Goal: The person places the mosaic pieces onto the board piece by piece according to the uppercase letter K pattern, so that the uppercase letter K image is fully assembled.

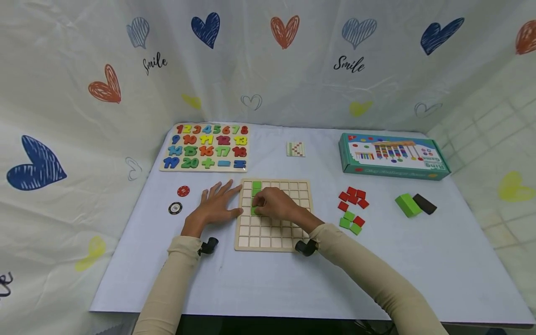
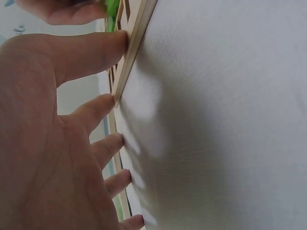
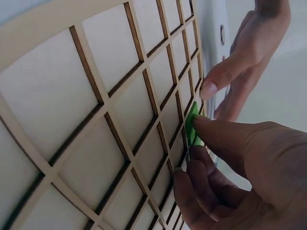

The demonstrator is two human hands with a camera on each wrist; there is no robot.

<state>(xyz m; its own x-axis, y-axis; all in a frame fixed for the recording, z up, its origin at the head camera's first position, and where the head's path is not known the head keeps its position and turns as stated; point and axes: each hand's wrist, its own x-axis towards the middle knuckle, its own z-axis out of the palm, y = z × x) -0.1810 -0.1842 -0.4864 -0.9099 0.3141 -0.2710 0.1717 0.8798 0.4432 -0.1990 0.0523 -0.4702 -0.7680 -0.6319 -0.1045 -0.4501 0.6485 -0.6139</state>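
While the left grip (image 1: 215, 204) splays, the right grip (image 1: 274, 204) pinches a tile (image 3: 190, 126).

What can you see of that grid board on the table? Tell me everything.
The grid board is pale and looks wooden, roughly square, with a plain border and raised strips dividing it into cells with dark inner edges. It lies flat on the white-covered table. Green tiles fill part of its second column from the left; most other visible cells are bare. The left hand touches its left edge; the right hand, above it, pinches a green tile.
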